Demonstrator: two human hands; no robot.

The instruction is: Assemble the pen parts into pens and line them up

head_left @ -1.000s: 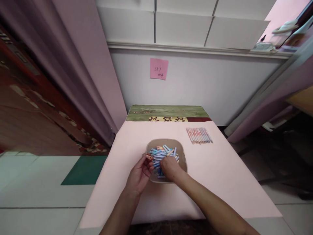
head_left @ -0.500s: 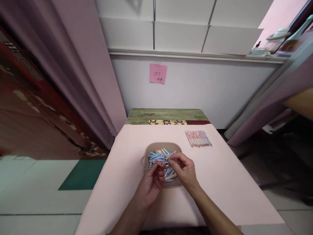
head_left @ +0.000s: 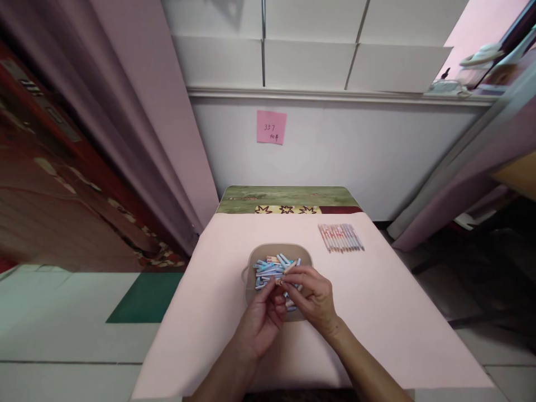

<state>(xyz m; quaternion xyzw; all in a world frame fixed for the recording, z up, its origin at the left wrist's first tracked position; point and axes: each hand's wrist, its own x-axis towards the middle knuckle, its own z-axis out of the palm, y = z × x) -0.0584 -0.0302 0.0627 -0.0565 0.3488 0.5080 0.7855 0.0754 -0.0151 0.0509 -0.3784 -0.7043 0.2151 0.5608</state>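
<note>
Both hands meet over a beige bin [head_left: 250,293] filled with many slim pen-like parts [head_left: 270,269] in blue, lilac and cream. My left hand [head_left: 264,317], palm turned up, pinches a small orange tube-like piece [head_left: 278,282] between thumb and fingers. From the right, the fingertips of my right hand [head_left: 312,290] close in a pinch at that piece's end; whatever they hold is hidden. Part of the bin's near side is covered by the hands.
Beyond the bin to the right, a row of slim pens [head_left: 341,238] lies side by side on the pink tablecloth [head_left: 393,324]. A pink note [head_left: 271,127] is stuck to the white wall behind the table.
My right hand has moved slightly left and its fingertips have come to the orange piece in my left hand. Before, a small gap lay between them.
</note>
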